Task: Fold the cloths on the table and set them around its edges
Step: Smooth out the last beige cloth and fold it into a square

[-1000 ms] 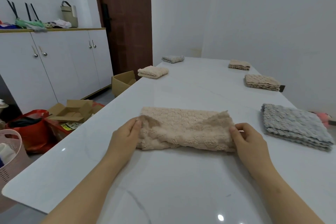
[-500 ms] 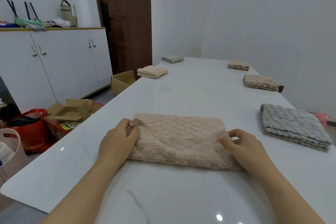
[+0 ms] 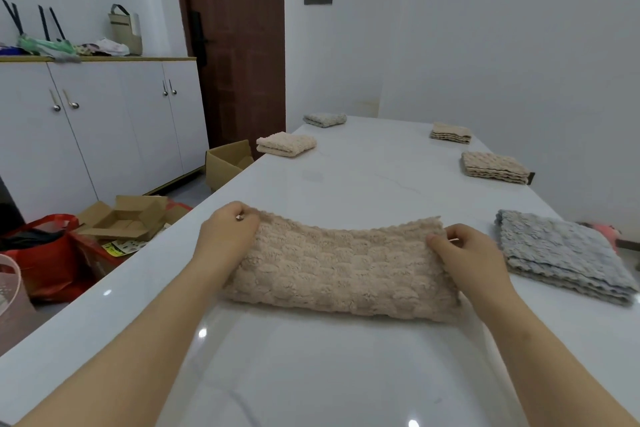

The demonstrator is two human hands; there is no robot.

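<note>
A beige fluffy cloth [image 3: 343, 267] lies folded into a long strip on the white table [image 3: 346, 374] in front of me. My left hand [image 3: 227, 236] pinches its far left corner, and my right hand [image 3: 465, 253] pinches its far right corner. The far edge sags a little between the two hands. Folded cloths sit along the table's edges: a grey one [image 3: 561, 253] at the near right, two beige ones [image 3: 493, 167] [image 3: 451, 132] further along the right, a beige one [image 3: 285, 144] and a grey one [image 3: 325, 119] on the far left.
White cabinets [image 3: 104, 128] line the left wall beside a brown door [image 3: 239, 45]. Open cardboard boxes [image 3: 128, 218], a red bag [image 3: 41, 256] and a pink basket [image 3: 8, 291] stand on the floor to the left. A white wall runs close along the table's right side.
The near edge of the beige cloth has been folded over to the far edge, so the strip now lies doubled. Both hands moved away from me, to the far corners.
</note>
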